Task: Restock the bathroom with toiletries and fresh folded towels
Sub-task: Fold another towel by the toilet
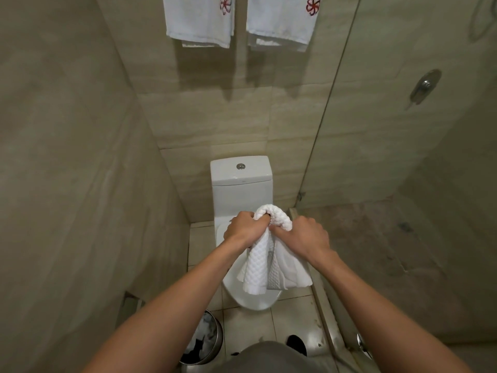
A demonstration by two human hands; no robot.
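Toilet [240,184] straight ahead; two hanging towels [199,20] high on the wall above. Held over the seat: white towel [258,265], bunched at the top, loose ends drooping. Best shaken out flat first, edges matched, then folded evenly, kept clear of the floor. Waffle-textured, clean-looking, soft and floppy. Left hand [242,227] and right hand [306,235] both clenched around the gathered top.
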